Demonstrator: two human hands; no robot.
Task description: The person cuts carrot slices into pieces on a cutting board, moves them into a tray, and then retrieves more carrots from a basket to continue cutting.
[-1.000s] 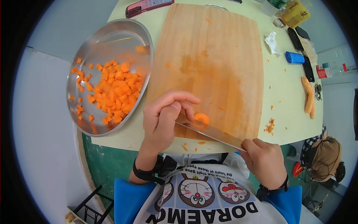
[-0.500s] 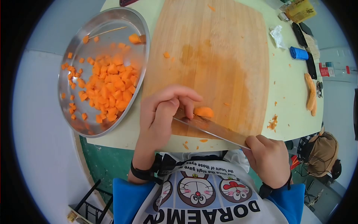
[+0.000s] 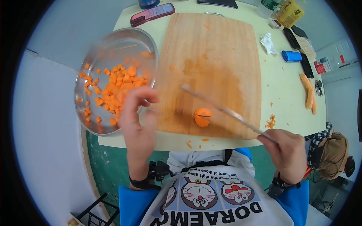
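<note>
My left hand (image 3: 139, 122) is blurred by motion over the right rim of the metal tray (image 3: 81, 113); its fingers are curled and whatever they hold, if anything, cannot be made out. Orange carrot cubes (image 3: 113, 88) are heaped in that tray. My right hand (image 3: 284, 152) grips the handle end of a knife (image 3: 233, 113), whose blade slants up and left above the wooden cutting board (image 3: 241, 49). Near the board's front edge lies a carrot piece (image 3: 203, 117) with a cut across it, just below the blade and touched by neither hand.
A phone (image 3: 152, 14) lies behind the tray. Along the table's right side are crumpled tissue (image 3: 268, 43), a blue roll (image 3: 291, 56), peeled carrots (image 3: 309, 92) and peel scraps (image 3: 270, 121). Bottles (image 3: 290, 13) stand at the back right.
My left hand has moved left, away from the carrot piece to the tray. The knife has lifted and shifted away from me, with my right hand a little further right. The view has shifted, showing the phone.
</note>
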